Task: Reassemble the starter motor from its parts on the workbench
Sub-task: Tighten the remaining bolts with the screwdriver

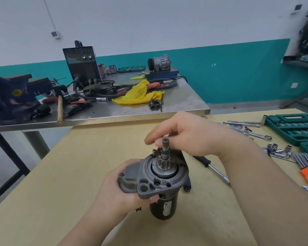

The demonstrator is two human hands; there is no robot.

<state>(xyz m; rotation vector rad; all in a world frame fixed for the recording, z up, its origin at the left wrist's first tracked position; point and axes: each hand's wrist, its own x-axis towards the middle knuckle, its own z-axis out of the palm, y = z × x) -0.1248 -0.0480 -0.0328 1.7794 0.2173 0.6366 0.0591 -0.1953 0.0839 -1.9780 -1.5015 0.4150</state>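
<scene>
Head view: green socket case (292, 126) lies open at workbench (78, 183) right edge, sockets seated inside. Starter motor (158, 178) stands upright mid-bench, pinion uppermost. Left hand (121, 187) clamps its grey housing; right hand (190, 137) fingertips pinch together beside the shaft.

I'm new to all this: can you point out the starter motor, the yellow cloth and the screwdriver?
starter motor (164, 208), head view, on its black body.
yellow cloth (137, 94), head view, on its middle folds.
screwdriver (219, 174), head view, on its metal shaft.
</scene>
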